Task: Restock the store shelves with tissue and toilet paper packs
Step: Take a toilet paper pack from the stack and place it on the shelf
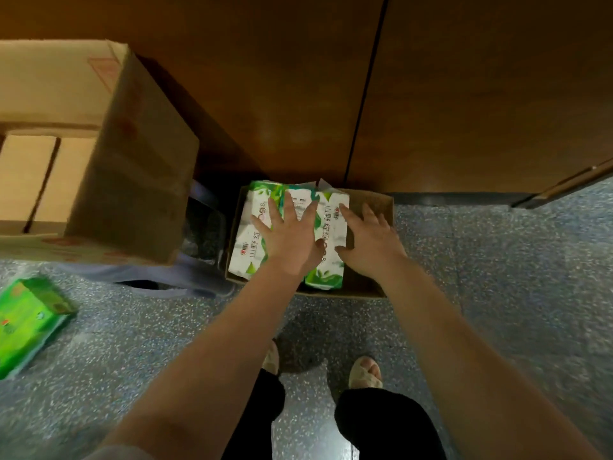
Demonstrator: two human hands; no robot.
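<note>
Two white-and-green tissue packs lie side by side in a low cardboard box [374, 200] on the floor: a left tissue pack [247, 240] and a right tissue pack [331, 227]. My left hand [288, 237] lies flat across both packs with its fingers spread. My right hand [368, 244] reaches into the box at the right tissue pack's right edge, fingers straight, thumb against the pack's side. A third, bright green pack [26, 323] lies on the floor at the far left.
A big cardboard carton [132, 167] stands at the left, on a blue-grey cart base [185, 277]. Brown wooden panels [464, 94] rise behind the box. The speckled floor [514, 277] spreads to the right. My feet [363, 373] stand just behind the box.
</note>
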